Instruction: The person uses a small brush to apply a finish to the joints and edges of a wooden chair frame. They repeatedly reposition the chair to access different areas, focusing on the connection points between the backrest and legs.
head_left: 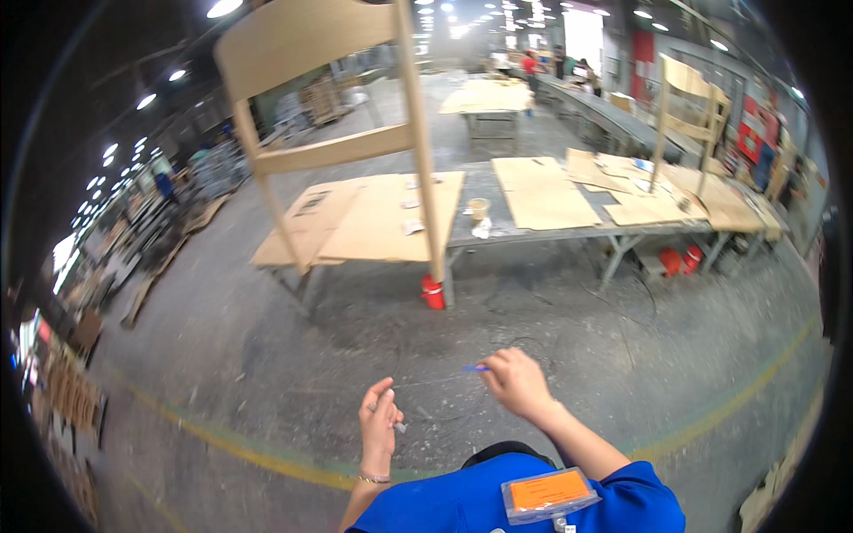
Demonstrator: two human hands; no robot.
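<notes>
My right hand (518, 384) pinches a thin blue stick-like thing (474, 368) in front of my body. To its left, my left hand (378, 422) is raised with its fingers partly curled and a small whitish-grey piece (400, 427) at them; its kind does not show clearly. A fine pale strand (435, 383) seems to stretch between the two hands. Ahead of me on the left, a pale wooden chair frame (333, 149) stands tall with its curved backrest at the top. It is apart from both hands.
A long grey table (480, 233) covered with cardboard sheets (546, 191) crosses ahead, bearing a paper cup (478, 209). Another wooden chair (689, 115) stands on its right part. A red bucket (433, 291) and cables (653, 306) lie below. People work far back.
</notes>
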